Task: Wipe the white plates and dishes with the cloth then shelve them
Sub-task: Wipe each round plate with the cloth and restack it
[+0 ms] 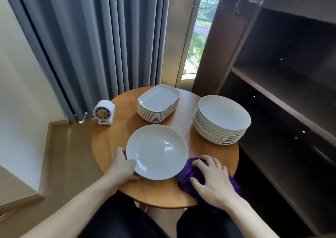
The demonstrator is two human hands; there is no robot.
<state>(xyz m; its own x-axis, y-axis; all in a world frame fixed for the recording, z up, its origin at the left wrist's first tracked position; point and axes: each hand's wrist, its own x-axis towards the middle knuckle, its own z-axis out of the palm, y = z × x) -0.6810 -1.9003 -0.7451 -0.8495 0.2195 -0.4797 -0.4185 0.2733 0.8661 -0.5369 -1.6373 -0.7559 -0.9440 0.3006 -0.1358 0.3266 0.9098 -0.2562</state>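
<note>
Our left hand (123,166) grips the rim of the round white plate (157,152); right of it, fingers of our right hand (214,181) clutch the purple cloth (186,176).

Catalogue entry, person, seen from a head-worn camera.
- Bare left hand (125,166) and bare right hand (212,179); knuckles and finger backs plainly visible on the right one; nail detail too small to tell.
- Bare left forearm (81,201) and bare right forearm (241,217), uncovered down to the lower frame edge.
- Black trousers of plain smooth fabric, left leg (116,219) and right leg (205,225), with soft folds and a faint sheen.
</note>
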